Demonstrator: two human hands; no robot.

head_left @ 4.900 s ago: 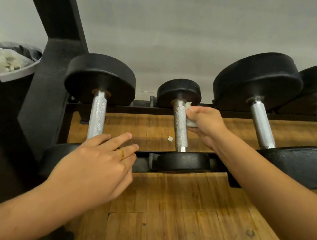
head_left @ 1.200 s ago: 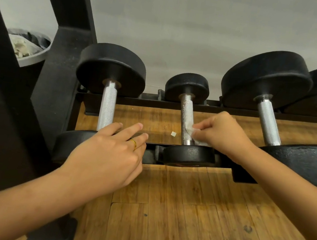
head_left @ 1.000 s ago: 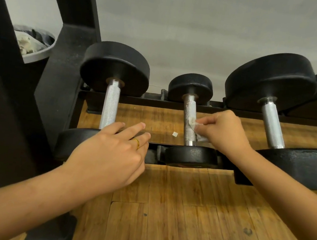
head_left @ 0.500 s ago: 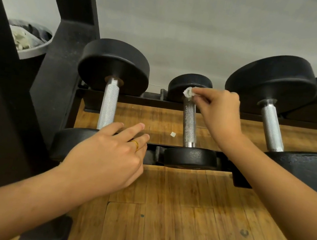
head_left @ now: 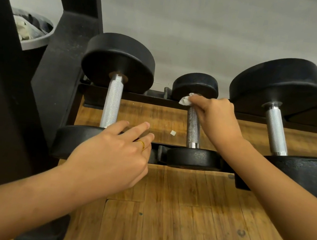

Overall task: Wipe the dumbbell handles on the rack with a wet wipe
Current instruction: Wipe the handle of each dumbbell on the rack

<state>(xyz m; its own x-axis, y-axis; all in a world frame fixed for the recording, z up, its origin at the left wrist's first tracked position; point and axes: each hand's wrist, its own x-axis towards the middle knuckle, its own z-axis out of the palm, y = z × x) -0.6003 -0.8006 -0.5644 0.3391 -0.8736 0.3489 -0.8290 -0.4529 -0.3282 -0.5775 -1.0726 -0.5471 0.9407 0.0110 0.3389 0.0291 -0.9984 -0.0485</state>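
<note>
Several black dumbbells lie across the low black rack (head_left: 236, 116). The small middle dumbbell (head_left: 193, 129) has a dull knurled handle. My right hand (head_left: 217, 118) pinches a crumpled white wet wipe (head_left: 185, 100) against the far end of that handle, just below the far weight. The left dumbbell (head_left: 112, 104) has a bright knurled handle. My left hand (head_left: 113, 154) rests with fingers extended over its near weight and holds nothing. Two larger dumbbells (head_left: 275, 129) lie to the right.
A black slanted rack upright (head_left: 70, 30) stands at the left, with its foot (head_left: 44, 232) on the wooden floor. A grey bin (head_left: 32, 33) with crumpled waste sits behind it. A small white scrap (head_left: 172, 133) lies on the floor under the rack.
My right hand slid the wipe from the near end of the middle handle up to its far end. My left hand has stayed in place.
</note>
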